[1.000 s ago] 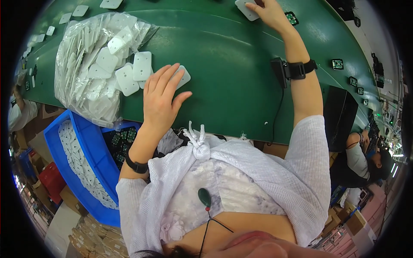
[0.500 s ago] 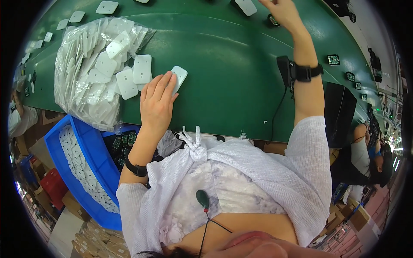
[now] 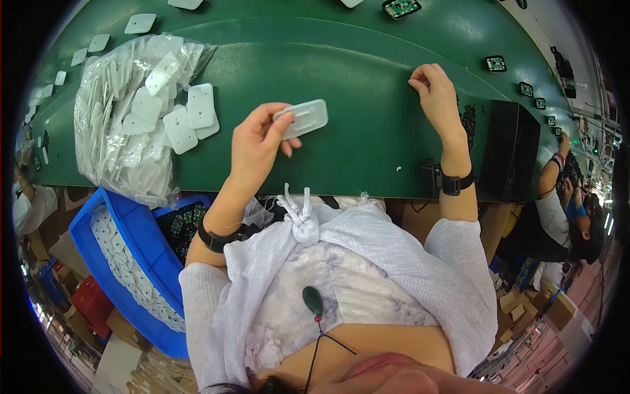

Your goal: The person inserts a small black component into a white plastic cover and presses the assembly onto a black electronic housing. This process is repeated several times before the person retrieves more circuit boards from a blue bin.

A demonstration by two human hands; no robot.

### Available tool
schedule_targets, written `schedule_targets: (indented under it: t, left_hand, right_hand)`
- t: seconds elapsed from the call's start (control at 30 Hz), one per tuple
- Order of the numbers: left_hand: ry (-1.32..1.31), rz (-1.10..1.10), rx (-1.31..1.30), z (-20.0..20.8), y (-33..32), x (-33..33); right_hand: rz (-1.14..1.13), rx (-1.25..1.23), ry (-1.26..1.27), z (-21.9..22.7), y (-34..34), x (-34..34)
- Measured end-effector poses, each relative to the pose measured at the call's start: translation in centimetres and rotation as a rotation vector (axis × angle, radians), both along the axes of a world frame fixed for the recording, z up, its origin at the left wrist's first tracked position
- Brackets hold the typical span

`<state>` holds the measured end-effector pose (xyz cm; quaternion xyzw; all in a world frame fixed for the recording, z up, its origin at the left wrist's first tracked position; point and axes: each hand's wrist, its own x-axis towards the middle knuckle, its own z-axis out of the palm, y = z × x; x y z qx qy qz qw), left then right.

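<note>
A rounded white plastic cover is pinched between the thumb and fingers of my left hand. It is raised off the green work surface, and its inner side with moulded features faces up. My right hand hovers over the surface to the right, fingertips pressed together. Whatever those fingers hold, if anything, is hidden. Left of my left hand, several loose white covers lie beside a clear plastic bag filled with more of them.
A black box stands on the right, with small black parts beside it. Circuit boards in black housings line the far right, and white covers the far left. A blue bin holds white pieces. Another person sits at right.
My left hand has lifted the cover off the surface and turned it, shifting slightly right. My right hand has come back from the far side toward me.
</note>
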<state>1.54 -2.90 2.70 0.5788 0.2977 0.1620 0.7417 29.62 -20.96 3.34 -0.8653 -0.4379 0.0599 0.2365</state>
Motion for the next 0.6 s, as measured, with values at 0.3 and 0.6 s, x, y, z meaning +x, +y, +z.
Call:
schedule_targets:
  t: [0.3,0.6]
  left_hand:
    - [-0.026,-0.074,0.018,-0.2,-0.5,1.1]
    - [-0.012,-0.061,0.314,1.8,-2.4,3.3]
  right_hand:
    - [-0.024,0.270,0.495,1.6,1.4,-4.5]
    - [0.088,0.541,0.985,1.6,4.8,-11.4]
